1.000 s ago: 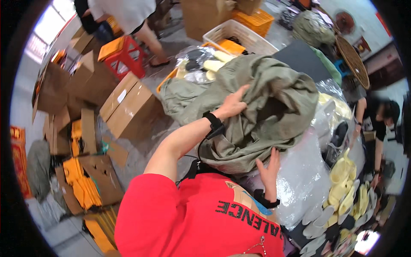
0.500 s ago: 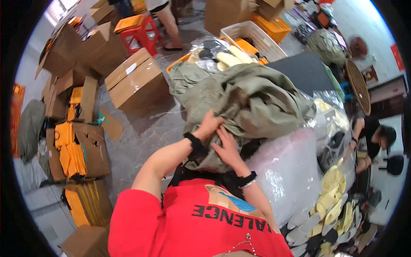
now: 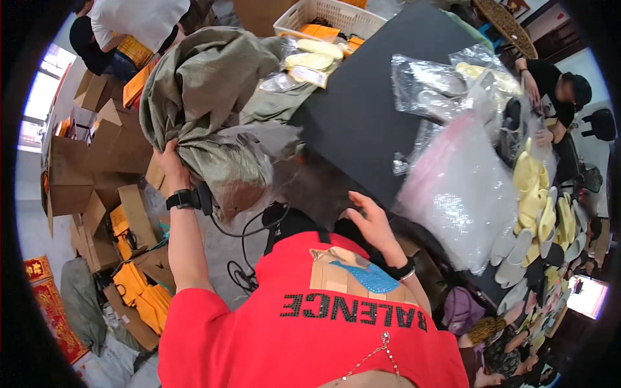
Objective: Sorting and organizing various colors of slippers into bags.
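A large olive-green woven sack (image 3: 200,84) hangs bunched at my left side, off the table's edge. My left hand (image 3: 171,167) is closed round a gathered fold of it, with the loose end spreading out below the grip. My right hand (image 3: 370,223) is held in front of my body with its fingers apart and nothing in them. It is nearest to the edge of the dark table (image 3: 362,97). A pile of clear plastic bags (image 3: 462,194) lies on that table, to the right of my right hand.
Bagged yellow slippers (image 3: 314,58) and a white crate (image 3: 336,16) stand beyond the sack. Loose slippers (image 3: 533,187) cover the table's right end, where a person in black (image 3: 550,84) works. Cardboard boxes (image 3: 110,149) stand at left. A black cable (image 3: 242,242) hangs near me.
The sack has come off the table and swung to the left in my left hand, baring the dark tabletop. My right hand has let go of it. My view has turned too.
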Motion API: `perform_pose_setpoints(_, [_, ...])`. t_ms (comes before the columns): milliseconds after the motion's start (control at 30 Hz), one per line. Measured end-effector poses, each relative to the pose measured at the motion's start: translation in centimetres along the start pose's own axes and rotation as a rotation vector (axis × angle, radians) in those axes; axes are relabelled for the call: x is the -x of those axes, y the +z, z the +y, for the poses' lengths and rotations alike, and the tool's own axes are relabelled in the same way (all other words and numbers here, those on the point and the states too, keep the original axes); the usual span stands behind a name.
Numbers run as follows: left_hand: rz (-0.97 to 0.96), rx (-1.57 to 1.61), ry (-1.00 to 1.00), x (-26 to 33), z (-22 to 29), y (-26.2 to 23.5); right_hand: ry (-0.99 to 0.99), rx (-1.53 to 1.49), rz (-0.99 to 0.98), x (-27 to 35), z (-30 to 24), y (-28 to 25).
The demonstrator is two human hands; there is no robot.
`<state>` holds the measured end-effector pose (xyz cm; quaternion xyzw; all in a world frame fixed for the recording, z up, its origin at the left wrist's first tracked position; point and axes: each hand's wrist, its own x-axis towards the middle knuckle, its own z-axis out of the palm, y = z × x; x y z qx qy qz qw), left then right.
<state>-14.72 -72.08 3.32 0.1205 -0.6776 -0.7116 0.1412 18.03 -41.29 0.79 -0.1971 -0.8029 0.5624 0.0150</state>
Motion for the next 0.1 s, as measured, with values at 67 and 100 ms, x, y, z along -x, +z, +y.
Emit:
perform_pose_setpoints(67, [0.093,-0.178,0.000,-2.2,0.4,-1.6,0.111,-0.035,0.031,0.2,1.4,3.1])
perform_pose_setpoints(100, [0.093,-0.189,0.006,-4.1,0.6,-2.9,0.148,-0.103,0.040,0.4,3.3,5.2])
